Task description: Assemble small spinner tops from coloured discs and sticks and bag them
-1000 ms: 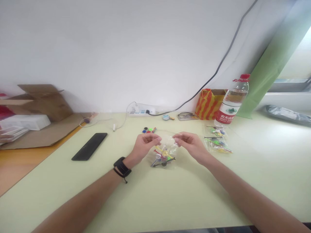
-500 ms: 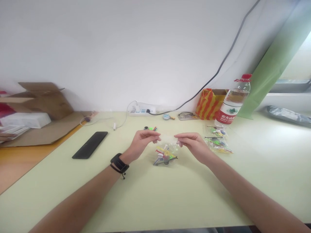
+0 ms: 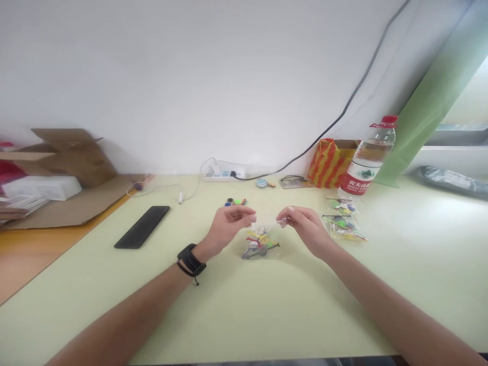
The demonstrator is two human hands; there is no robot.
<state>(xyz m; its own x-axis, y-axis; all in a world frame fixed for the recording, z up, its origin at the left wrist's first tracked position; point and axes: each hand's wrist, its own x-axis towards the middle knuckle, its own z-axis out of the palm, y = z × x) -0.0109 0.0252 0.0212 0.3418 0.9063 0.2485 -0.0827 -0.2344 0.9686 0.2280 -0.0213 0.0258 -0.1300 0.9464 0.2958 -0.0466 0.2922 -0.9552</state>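
A clear plastic bag (image 3: 262,246) with several small colourful plastic pieces inside hangs or rests in front of me at the middle of the table. My left hand (image 3: 232,226) pinches the upper left corner of the bag between thumb and fingers. On the other side, my right hand (image 3: 303,226) grips the upper right corner, its fingers closed. The bag's top edge stretches between both hands. Just behind my left hand lie small loose colourful pieces (image 3: 235,202), partly hidden by it.
To the right are similar filled bags (image 3: 343,221), a water bottle (image 3: 364,165) and a striped bag (image 3: 328,162). A black phone-like slab (image 3: 142,227) lies left, near an open cardboard box (image 3: 72,157). A power strip (image 3: 224,173) and glasses (image 3: 293,181) sit by the wall.
My right hand has turned slightly, its fingers curling more around the bag's corner. My left hand has shifted a little to the right. The bag stays in nearly the same place.
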